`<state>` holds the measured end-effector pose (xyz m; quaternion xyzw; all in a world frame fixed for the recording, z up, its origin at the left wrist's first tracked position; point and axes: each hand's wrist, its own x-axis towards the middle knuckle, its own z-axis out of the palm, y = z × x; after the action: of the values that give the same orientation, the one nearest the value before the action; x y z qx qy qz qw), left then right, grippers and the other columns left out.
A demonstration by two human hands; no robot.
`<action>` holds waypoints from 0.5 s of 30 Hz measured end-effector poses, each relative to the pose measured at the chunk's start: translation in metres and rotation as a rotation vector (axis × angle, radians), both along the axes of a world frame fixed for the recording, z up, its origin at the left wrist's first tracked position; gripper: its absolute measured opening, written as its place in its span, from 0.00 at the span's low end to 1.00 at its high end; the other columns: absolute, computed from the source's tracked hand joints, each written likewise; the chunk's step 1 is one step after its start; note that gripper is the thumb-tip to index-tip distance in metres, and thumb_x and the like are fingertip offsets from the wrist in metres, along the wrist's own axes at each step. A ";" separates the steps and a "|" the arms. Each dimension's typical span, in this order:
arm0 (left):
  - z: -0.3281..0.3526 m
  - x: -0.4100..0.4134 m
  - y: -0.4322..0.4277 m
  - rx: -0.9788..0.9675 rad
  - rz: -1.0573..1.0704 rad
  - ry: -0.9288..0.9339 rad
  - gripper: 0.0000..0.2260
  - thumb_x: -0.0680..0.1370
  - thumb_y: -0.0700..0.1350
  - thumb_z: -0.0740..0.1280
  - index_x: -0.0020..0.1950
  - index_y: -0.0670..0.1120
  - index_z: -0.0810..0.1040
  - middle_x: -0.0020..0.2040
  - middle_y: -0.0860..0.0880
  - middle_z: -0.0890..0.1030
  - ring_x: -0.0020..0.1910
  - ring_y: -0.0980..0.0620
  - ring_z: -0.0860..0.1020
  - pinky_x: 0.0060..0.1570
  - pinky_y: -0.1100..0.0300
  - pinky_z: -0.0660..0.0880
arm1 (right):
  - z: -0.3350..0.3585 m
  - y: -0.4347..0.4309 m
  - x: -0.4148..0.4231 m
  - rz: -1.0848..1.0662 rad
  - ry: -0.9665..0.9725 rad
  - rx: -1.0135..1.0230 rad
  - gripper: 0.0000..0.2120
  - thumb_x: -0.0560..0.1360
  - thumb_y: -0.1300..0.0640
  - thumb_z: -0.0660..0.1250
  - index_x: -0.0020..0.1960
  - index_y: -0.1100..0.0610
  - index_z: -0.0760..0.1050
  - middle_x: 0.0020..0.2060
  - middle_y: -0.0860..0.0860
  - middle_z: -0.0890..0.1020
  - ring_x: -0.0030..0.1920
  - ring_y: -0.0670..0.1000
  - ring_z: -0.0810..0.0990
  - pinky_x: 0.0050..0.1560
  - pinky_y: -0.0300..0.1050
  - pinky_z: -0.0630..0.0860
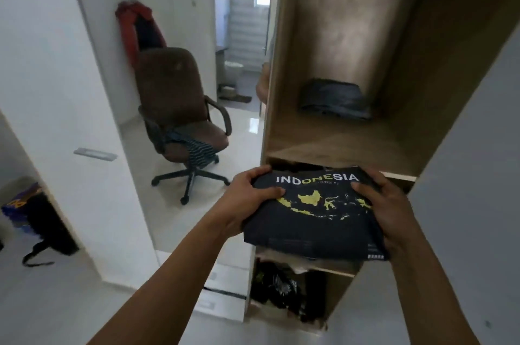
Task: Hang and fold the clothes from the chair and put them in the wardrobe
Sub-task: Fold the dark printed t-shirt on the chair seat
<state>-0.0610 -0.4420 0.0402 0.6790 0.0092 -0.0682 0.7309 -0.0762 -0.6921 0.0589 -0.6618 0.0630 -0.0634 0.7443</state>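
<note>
folded dark shirt [315, 215] — before wardrobe [332, 145] shelf

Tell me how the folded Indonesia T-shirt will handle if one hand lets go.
Probably floppy: the folded T-shirt bows between the left hand and the right hand, so a released side would likely droop and unfold. It looks light, since each hand grips only an edge. The soft cloth seems unlikely to slip.

Bare forearms [168, 288], left hand [247, 201], right hand [391, 212]
</note>
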 end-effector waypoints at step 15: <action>0.030 0.254 -0.120 0.238 0.018 -0.123 0.30 0.72 0.37 0.76 0.70 0.54 0.73 0.67 0.47 0.75 0.60 0.50 0.76 0.60 0.56 0.76 | 0.025 -0.121 0.248 0.073 -0.009 -0.148 0.25 0.77 0.71 0.65 0.69 0.50 0.72 0.58 0.49 0.80 0.48 0.46 0.81 0.35 0.38 0.80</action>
<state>0.1925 -0.5619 0.0704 0.7639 -0.0217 -0.0185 0.6447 0.1714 -0.8136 0.0839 -0.7165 0.0304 -0.0435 0.6955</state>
